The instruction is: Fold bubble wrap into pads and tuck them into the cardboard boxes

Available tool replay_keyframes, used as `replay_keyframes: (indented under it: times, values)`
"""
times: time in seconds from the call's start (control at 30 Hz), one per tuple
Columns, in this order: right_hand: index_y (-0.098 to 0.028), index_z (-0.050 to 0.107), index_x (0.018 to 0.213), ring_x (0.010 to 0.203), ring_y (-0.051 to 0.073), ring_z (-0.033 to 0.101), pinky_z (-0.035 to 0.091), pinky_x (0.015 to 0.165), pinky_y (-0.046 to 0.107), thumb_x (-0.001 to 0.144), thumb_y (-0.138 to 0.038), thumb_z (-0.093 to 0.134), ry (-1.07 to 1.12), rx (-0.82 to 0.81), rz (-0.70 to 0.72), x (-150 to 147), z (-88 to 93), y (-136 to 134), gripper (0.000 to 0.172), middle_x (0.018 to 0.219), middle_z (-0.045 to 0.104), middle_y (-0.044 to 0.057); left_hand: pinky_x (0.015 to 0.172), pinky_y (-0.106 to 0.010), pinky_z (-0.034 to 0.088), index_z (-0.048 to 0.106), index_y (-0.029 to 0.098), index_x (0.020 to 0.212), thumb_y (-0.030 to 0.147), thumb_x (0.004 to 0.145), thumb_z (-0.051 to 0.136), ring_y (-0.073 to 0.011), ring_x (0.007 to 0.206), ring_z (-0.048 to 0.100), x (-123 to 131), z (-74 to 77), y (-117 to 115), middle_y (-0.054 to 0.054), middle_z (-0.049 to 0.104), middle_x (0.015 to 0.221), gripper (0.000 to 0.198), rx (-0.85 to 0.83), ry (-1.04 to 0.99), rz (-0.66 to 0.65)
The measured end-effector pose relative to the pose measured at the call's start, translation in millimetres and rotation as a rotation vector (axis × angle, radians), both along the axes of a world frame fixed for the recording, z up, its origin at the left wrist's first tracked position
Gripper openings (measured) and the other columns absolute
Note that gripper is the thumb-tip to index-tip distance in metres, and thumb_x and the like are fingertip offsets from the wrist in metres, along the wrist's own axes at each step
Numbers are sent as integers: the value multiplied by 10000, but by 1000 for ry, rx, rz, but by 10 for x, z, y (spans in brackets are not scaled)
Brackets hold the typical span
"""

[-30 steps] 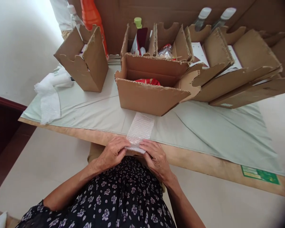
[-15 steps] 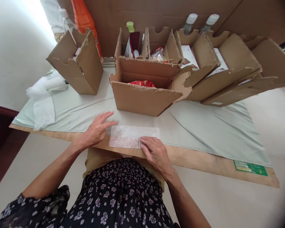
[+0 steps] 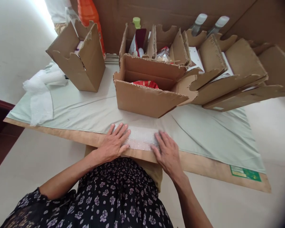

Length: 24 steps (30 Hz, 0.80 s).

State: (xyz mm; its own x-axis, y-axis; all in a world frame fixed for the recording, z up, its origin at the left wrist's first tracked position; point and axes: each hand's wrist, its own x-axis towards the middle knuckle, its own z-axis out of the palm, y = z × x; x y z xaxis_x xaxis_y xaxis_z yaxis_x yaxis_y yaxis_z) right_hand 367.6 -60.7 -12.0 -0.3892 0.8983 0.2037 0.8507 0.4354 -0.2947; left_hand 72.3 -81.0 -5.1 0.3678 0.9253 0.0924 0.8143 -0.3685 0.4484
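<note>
A flat, clear sheet of bubble wrap (image 3: 142, 138) lies along the front edge of the cloth-covered table (image 3: 85, 114). My left hand (image 3: 114, 142) rests flat on its left end with the fingers spread. On the right end lies my right hand (image 3: 166, 150), fingers stretched out and slightly apart, a little blurred. Both palms cover the ends of the sheet. Just beyond it stands an open cardboard box (image 3: 142, 98) with a red packet (image 3: 146, 84) inside.
Behind are several more cardboard boxes (image 3: 237, 63) holding packets. One cardboard box (image 3: 92, 69) stands apart at the left, by an orange bottle (image 3: 89, 14). Crumpled white wrap (image 3: 41, 98) lies at the left edge. A green label (image 3: 245, 172) marks the board's right front.
My left hand has come down and right onto the left end of the bubble wrap. My right hand has shifted right, its fingers opening out. The view has shifted slightly.
</note>
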Motion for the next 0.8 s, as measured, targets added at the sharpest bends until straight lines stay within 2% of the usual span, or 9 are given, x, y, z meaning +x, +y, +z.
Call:
replay_keyframes:
  times: [0.03,0.1,0.2,0.3,0.37,0.47,0.57,0.7,0.8]
  values:
    - [-221,568,1462,1444,363,507,450,1108,578,1041,-408,501,3,20,-72,84,48,-44,466,1542,568,162,1303,-626,95,478,238,1542,414,1019,542,-357,1603,269,1,55,10,-137,375,1694,556,19,-18,18]
    - [-202,600,1421,1453,372,492,448,1099,575,1044,-373,490,19,59,-125,25,146,-85,428,1537,567,178,1306,-619,79,439,252,1569,407,1032,522,-353,1622,210,77,162,43,-132,306,1725,566,89,-30,32]
    - [-166,610,1414,1497,349,436,400,1161,548,1030,-293,490,23,64,57,-437,190,-12,422,1573,531,178,1316,-582,84,332,194,1622,420,1044,485,-333,1635,165,250,216,102,-160,248,1741,638,154,42,-75]
    - [-159,610,1426,1475,315,466,382,1184,506,1023,-262,487,-24,28,246,-688,99,77,433,1550,564,154,1309,-579,127,331,111,1609,445,1058,437,-338,1608,259,204,124,118,-214,331,1698,653,71,213,-134]
    - [-195,615,1427,1457,302,489,375,1183,498,1039,-306,489,-58,40,237,-532,31,60,423,1545,577,126,1299,-605,147,374,108,1587,462,1062,427,-355,1593,295,19,67,85,-227,346,1687,636,20,312,-106]
    - [-209,621,1415,1435,300,512,397,1141,490,1057,-342,477,-73,90,104,-132,41,-36,408,1524,597,121,1290,-625,167,419,147,1563,461,1061,437,-370,1599,274,-227,84,16,-217,314,1704,592,45,336,6]
    - [-182,646,1370,1425,302,520,422,1101,469,1055,-308,485,-33,138,43,-107,160,-71,375,1472,637,136,1296,-614,169,418,163,1566,423,1065,440,-369,1618,215,-179,164,30,-209,255,1727,565,116,263,60]
    - [-176,670,1334,1406,295,540,406,1124,464,1053,-294,484,-4,139,218,-482,159,26,357,1463,651,118,1301,-587,193,451,186,1555,395,1065,457,-346,1606,262,80,154,130,-165,357,1697,533,98,219,-140]
    - [-201,693,1293,1363,294,577,421,1090,470,1060,-306,475,-5,139,251,-387,59,69,335,1434,675,99,1283,-572,268,490,193,1533,384,1064,462,-339,1579,329,34,83,160,-148,422,1666,507,44,189,-237]
